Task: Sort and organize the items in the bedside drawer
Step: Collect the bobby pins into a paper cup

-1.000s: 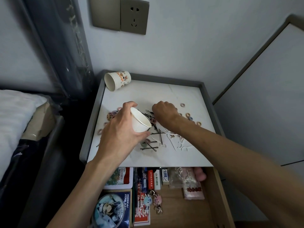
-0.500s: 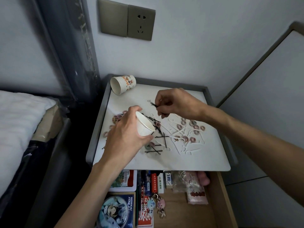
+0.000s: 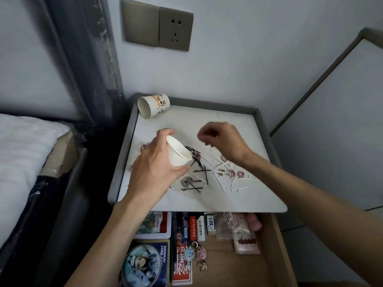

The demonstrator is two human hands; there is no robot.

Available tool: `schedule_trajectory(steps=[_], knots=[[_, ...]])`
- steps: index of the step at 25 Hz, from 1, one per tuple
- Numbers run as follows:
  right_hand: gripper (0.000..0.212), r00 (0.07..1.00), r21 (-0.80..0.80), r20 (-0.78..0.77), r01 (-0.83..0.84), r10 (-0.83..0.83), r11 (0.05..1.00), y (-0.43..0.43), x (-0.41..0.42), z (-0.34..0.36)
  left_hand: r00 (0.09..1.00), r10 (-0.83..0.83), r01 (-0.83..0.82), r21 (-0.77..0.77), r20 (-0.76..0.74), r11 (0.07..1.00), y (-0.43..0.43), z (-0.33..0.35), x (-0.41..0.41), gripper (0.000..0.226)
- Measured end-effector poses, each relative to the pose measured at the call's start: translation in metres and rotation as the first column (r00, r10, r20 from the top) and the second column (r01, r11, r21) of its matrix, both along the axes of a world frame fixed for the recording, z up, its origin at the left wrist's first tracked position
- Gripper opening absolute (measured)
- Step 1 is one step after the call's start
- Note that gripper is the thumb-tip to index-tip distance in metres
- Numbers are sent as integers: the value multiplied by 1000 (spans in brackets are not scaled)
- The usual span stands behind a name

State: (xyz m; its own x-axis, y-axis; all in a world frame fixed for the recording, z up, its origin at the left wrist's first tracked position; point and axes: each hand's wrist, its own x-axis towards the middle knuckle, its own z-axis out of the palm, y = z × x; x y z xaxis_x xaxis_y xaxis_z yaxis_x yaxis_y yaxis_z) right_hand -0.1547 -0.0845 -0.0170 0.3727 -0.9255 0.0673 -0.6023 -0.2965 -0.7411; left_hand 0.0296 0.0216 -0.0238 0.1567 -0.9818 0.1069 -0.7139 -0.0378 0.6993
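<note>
My left hand [image 3: 157, 170] grips a small white paper cup [image 3: 176, 154], tilted with its mouth toward the right, just above the bedside tabletop [image 3: 228, 119]. Black hairpins [image 3: 199, 172] lie scattered on the top beside and below the cup, mixed with small pink hair ties [image 3: 232, 172] and white plastic bits. My right hand [image 3: 223, 141] hovers over the top to the right of the cup, fingers curled and blurred by motion. I cannot make out anything between its fingertips. Below the top, the wooden drawer [image 3: 275, 255] stands open.
A printed paper cup [image 3: 153, 106] lies on its side at the top's back left corner. The drawer holds a round tin [image 3: 143, 264], packets, lighters and keychains [image 3: 199, 255]. A bed [image 3: 20, 152] is at the left, a wall close behind.
My right hand lifted from the pile pinching a black hairpin, then drifted slightly left toward the cup. My left hand kept the cup in about the same spot.
</note>
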Motion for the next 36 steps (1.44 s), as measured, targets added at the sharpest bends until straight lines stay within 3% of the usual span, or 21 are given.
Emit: schedule_trajectory(steps=[2,4,12,15,18,20,23,25,28,30,32,36], knots=[[13,974,-9,-217,64,-65,998,-2,-3,-35,1000,-4,4,-3,5,1000,1,1,0,82],[14,957,0,-283,66,-63,998,-1,2,-63,1000,-9,9,-1,2,1000,2,1,-1,82],[6,960,17,-44,277,-276,961,-8,4,-68,1000,-28,28,-6,-10,1000,2,0,1,81],[15,931,-55,-91,349,-352,936,-15,-9,-67,999,-31,31,-16,-16,999,3,1,1,80],[11,935,-137,-228,245,-271,960,-6,-7,-67,999,-28,27,-29,-42,999,2,3,2,79],[13,916,-110,-361,142,-173,984,5,1,-69,996,-19,17,-30,-85,999,1,5,3,79],[15,843,-70,-511,156,-170,985,11,12,-69,995,-18,15,-27,-97,1000,2,5,3,79],[15,738,-135,-644,151,-203,979,12,18,-65,997,-18,16,-31,-77,999,3,5,3,80],[22,545,-197,-819,26,-179,980,15,26,-53,998,-15,12,-45,-67,999,3,6,4,81],[28,485,-168,-866,-59,-119,984,14,26,-49,998,-17,15,-43,-59,999,3,8,5,81],[26,492,-157,-866,-108,-85,982,9,21,-47,997,-24,20,-47,-74,999,4,8,6,80],[11,683,-133,-729,-82,-42,988,-4,-1,-46,999,-21,19,-43,-50,999,4,6,10,80]])
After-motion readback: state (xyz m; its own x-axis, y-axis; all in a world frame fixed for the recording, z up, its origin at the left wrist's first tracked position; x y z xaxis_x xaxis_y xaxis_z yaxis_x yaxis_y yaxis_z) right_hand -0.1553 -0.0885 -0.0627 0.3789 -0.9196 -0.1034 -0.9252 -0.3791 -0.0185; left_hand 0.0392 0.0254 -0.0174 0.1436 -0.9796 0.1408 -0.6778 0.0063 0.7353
